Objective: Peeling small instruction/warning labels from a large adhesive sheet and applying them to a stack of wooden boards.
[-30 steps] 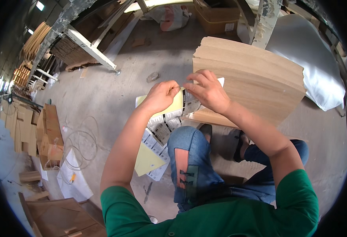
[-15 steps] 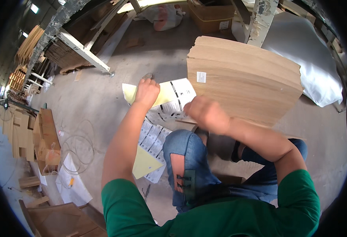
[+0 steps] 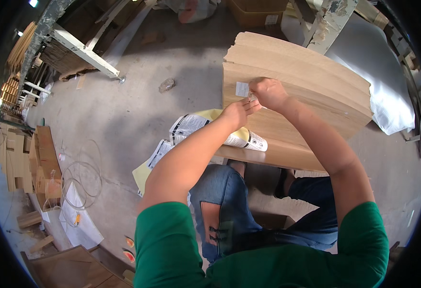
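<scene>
My left hand (image 3: pixel 240 113) and my right hand (image 3: pixel 269 92) meet over a stack of wood-grain boards (image 3: pixel 311 91). Both have their fingers pinched together around something small and pale, too small to name. Just left of my right fingertips, a white label (image 3: pixel 241 89) sits on the top board. Below my left wrist lies a curled sheet of printed stickers (image 3: pixel 191 126) with yellow backing, partly hidden by my forearm. Its rolled end rests against the boards' near edge. More printed sheets (image 3: pixel 158 153) lie behind my left forearm, near my knee.
A clear crumpled lump (image 3: pixel 167 85) lies on the concrete floor. Metal rack legs (image 3: pixel 88 53) stand at the back. Silvery sheeting (image 3: pixel 368 72) covers something at the right. Cardboard pieces (image 3: pixel 45 168) and a coil of strap (image 3: pixel 83 177) are at the left.
Both hands have come together over the boards; my left hand has let go of the sticker sheet and moved right. The sheet has curled over and slid down. My view has shifted slightly.
</scene>
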The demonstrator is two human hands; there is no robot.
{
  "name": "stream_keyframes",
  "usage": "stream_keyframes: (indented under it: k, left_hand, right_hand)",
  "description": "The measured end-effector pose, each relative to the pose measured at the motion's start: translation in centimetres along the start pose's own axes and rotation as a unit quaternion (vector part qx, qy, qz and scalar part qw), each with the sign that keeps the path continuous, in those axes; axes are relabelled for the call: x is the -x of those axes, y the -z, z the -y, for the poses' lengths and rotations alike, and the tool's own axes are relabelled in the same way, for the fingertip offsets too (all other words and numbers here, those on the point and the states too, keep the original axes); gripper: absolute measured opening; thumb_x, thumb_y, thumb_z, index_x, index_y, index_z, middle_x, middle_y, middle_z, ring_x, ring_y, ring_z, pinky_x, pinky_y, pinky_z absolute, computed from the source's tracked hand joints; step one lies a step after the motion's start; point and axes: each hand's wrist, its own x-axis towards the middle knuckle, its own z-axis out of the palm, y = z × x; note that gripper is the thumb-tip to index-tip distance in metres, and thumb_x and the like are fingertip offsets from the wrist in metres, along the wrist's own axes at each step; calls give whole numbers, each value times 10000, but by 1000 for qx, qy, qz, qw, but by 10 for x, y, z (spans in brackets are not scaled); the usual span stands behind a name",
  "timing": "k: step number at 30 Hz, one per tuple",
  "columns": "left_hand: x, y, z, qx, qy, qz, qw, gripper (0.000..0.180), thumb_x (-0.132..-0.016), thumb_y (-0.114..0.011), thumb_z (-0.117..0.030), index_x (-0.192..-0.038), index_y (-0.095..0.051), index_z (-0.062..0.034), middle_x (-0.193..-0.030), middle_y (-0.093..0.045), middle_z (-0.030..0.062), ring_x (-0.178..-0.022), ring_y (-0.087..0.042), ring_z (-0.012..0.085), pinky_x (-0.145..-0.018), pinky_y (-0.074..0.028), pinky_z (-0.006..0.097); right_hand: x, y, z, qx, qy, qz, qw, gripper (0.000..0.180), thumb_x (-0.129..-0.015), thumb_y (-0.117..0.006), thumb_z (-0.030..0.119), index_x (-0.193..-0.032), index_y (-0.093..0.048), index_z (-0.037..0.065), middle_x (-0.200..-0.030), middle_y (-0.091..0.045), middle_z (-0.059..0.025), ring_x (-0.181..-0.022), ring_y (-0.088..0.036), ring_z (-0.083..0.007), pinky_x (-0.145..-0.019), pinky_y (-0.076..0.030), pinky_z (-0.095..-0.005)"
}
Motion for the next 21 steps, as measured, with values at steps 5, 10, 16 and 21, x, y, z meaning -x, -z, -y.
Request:
stream_keyframes:
  k: [5,10,16,21]
  left_hand:
    - [-29,44,4,-122,-119,314,934,431,-828,-484,-86,-1253,-537,-138,-1498,-211,-52,-1356,-216,133,-1099,-234,272]
    - [4,-25,3,-45,29,-184,982,317,-853,-502,-180,-1137,-640,-147,-1524,-134,-42,-1398,-88,141,-1143,-66,317]
    - [31,-14,10,21,7,278,960,270,-841,-478,-131,-1024,-671,-84,-1515,-171,44,-1331,-307,235,-1091,-258,360]
    - [29,64,37,158,241,201,936,164,-807,-511,-43,-861,-665,-24,-1518,-114,78,-1192,-467,277,-964,-418,394]
  right_hand:
    - [13,-11,-7,104,83,-99,986,139,-682,-628,113,-814,-597,83,-827,-629,-57,-853,-606,-248,-658,-502,-342]
    - [-5,13,-3,181,216,-294,913,209,-660,-624,122,-856,-554,100,-806,-600,-26,-836,-581,-221,-642,-489,-323]
    - [-9,4,12,-171,15,-248,953,113,-817,-591,175,-857,-542,81,-785,-609,-134,-708,-601,-359,-626,-487,-438]
    - [46,-61,-39,-375,-180,99,904,197,-833,-594,202,-932,-619,34,-763,-643,-144,-661,-640,-253,-603,-489,-359]
